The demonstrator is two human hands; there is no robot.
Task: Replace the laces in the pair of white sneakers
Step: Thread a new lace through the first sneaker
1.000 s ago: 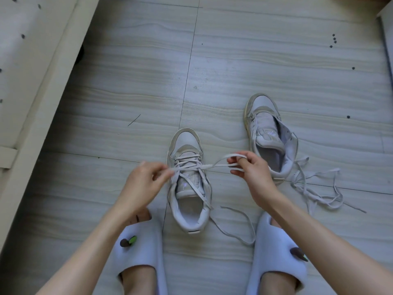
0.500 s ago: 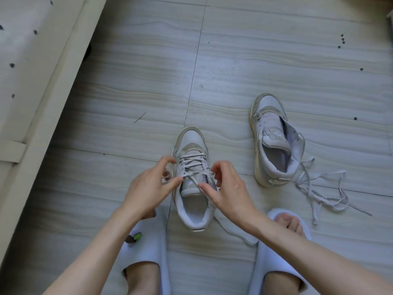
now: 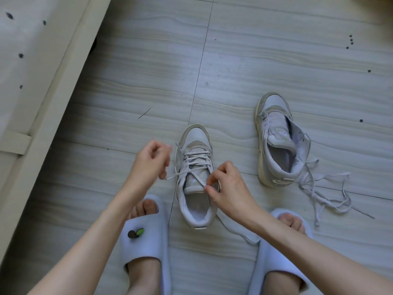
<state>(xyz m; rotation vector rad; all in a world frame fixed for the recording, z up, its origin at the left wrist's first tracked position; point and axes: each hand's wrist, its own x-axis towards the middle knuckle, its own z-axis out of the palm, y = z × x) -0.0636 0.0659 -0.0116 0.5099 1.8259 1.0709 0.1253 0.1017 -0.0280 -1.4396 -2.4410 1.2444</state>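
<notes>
Sneakers were the job: the near sneaker (image 3: 195, 177) stood on the tiled floor (image 3: 276, 60) between the person's two slippers (image 3: 146, 237), toe pointing away, so its eyelets faced up within easy reach of both hands. Its lace (image 3: 196, 160) was threaded through the lower rows. The right hand (image 3: 228, 188) pinched that lace at the tongue's right edge, fingers curled round it, seemingly to feed or snug it at the upper eyelet. The left hand (image 3: 152, 160) hung beside the shoe's left flank with fingers curled; a loose lace end ran toward it, though blur hid whether the fingertips really gripped it. The other sneaker (image 3: 278, 141) lay further right on the floor, unlaced, tongue pulled open, with a tangled spare lace (image 3: 325, 192) touching its heel side, probably waiting its turn. Compared with half a second earlier, the left hand had lifted up and away from the eyelets, drawing the lace end out sideways, while the right hand had dropped lower toward the collar. Both shoes had stayed in place.
</notes>
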